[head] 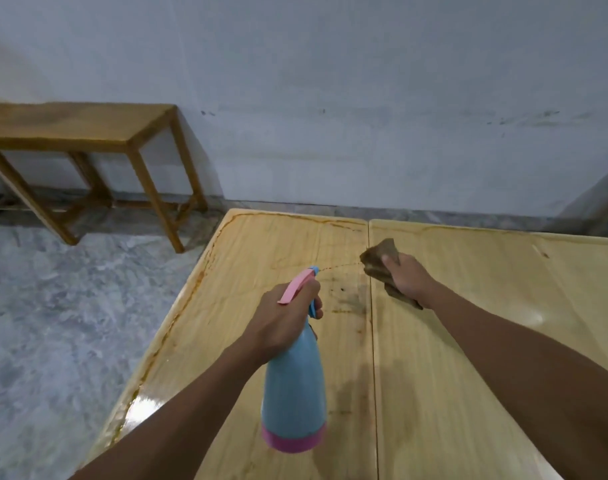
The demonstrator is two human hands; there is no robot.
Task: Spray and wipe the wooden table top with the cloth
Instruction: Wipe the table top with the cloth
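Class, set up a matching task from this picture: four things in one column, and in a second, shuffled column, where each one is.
Things:
1. spray bottle
2. cloth
3. dark stains
4. wooden bench

Places:
a. on the table top between the hands
b. against the wall
c. in the left hand
d. in the right hand

Pairs: 1-c, 2-d, 3-a, 4-b

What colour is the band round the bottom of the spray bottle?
Pink, under a light blue body; the spray bottle shows clearly in the head view.
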